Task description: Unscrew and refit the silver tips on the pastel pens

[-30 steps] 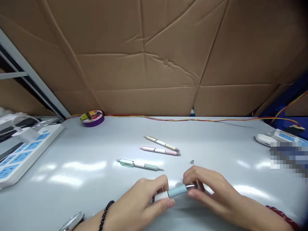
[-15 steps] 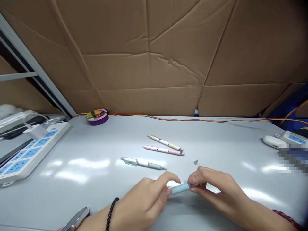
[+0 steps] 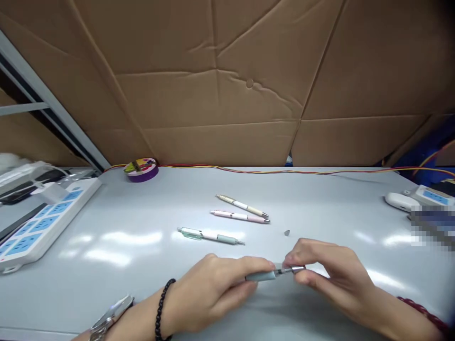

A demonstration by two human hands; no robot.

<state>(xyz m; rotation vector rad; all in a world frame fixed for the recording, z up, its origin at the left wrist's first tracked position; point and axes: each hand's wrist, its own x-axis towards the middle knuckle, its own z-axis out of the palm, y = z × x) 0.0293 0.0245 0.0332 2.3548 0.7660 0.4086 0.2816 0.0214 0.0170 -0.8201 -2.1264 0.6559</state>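
Note:
My left hand (image 3: 220,289) is closed around a pen with a light blue grip (image 3: 261,276), which points right. Its metal tip cone (image 3: 298,269) sits between the thumb and fingers of my right hand (image 3: 330,272). A gap separates the cone from the grip, and the thin refill (image 3: 280,271) shows there. Beyond my hands lie a green and white pen (image 3: 211,236), a pink and white pen (image 3: 240,216) and a cream and white pen (image 3: 243,206). A small grey piece (image 3: 286,233) rests on the table just past my right fingers.
At the left edge stands a white power strip with blue sockets (image 3: 44,225). A purple roll of tape (image 3: 142,171) lies at the back left. Red and yellow wires (image 3: 227,169) run along the table's rear edge before brown cardboard (image 3: 185,99). A white device (image 3: 401,201) is at right.
The metal cone has come away from the blue grip to the right, baring the refill. My left fingers now lie further along the grip. The view has tilted slightly downward.

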